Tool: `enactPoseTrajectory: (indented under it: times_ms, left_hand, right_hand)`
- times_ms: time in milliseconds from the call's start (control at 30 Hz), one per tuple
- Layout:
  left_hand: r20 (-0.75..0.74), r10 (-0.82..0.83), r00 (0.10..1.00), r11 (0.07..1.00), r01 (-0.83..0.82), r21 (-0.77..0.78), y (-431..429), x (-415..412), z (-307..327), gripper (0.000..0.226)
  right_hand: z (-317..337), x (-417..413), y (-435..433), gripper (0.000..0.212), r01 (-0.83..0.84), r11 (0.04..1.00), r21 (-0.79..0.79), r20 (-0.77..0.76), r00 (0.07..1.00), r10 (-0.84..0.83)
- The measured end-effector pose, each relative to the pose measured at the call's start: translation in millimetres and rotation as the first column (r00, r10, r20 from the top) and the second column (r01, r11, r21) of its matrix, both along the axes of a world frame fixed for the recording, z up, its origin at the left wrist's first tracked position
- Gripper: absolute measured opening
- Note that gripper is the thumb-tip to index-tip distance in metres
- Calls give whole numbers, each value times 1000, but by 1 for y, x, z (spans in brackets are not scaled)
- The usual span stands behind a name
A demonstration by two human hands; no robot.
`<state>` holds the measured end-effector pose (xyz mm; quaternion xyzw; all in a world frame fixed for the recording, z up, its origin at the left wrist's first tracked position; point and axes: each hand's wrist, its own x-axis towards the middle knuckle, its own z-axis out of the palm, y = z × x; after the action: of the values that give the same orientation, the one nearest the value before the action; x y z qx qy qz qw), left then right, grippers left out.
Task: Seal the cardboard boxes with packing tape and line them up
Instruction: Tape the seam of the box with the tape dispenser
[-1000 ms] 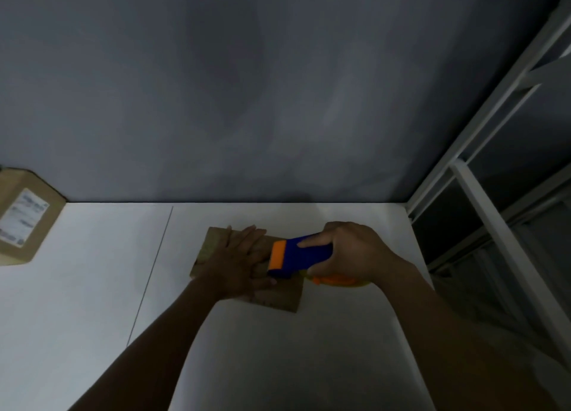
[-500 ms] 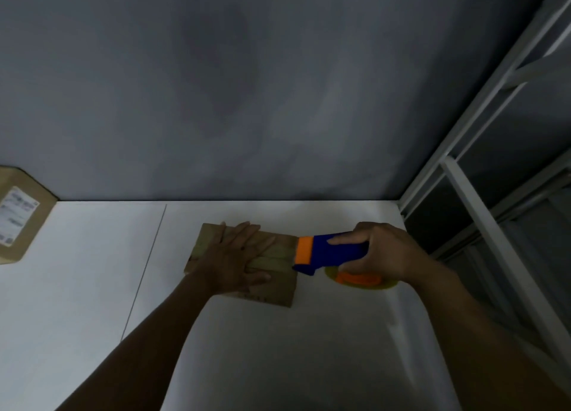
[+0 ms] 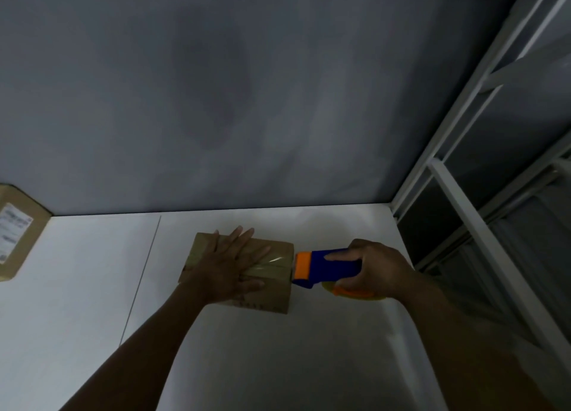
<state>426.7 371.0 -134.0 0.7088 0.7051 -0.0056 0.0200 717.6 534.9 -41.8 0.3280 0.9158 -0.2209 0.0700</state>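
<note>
Head view: on the desk (image 3: 278, 364), left hand (image 3: 230, 265) presses flat on a cardboard box (image 3: 272, 299); right hand (image 3: 374, 268) grips a tape dispenser (image 3: 327, 267) at its right edge. Tape strip (image 3: 272, 264) looks laid; cutting and lining up remain.

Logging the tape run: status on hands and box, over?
Left hand flat on box, pressing. Right hand grips tape dispenser at box's right edge, tape laid across top. Second box apart, far left.

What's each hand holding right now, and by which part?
The right hand grips the tape dispenser by its blue handle. The left hand holds nothing; it lies flat on top of the box.
</note>
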Motion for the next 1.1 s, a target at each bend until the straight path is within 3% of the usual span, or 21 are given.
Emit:
enactPoseTrajectory:
  times_ms: [100, 200, 367, 500, 767, 1100]
  left_hand:
    - [-6, -30, 1000, 999, 30, -10, 1, 5, 5, 76]
    - [80, -16, 997, 1000, 16, 2, 5, 27, 5, 78]
    - [161, 159, 974, 985, -167, 36, 17, 60, 4, 54]
    - [80, 182, 980, 981, -186, 49, 13, 46, 2, 54]
    - [79, 191, 978, 981, -191, -5, 5, 24, 9, 52]
    - [25, 202, 979, 979, -201, -39, 4, 25, 10, 54]
  right_hand:
    - [-2, -1, -1, 63, -18, 999, 45, 5, 1000, 18]
    - [-5, -1, -2, 63, -17, 998, 63, -11, 1000, 17]
    - [-10, -3, -10, 63, -15, 999, 37, -72, 997, 17]
    - [-18, -14, -27, 65, 0, 1000, 10, -123, 992, 1]
    - [-15, -18, -35, 64, 22, 1000, 15, -227, 974, -18]
    - [-9, 1, -30, 63, 25, 999, 29, -147, 989, -21]
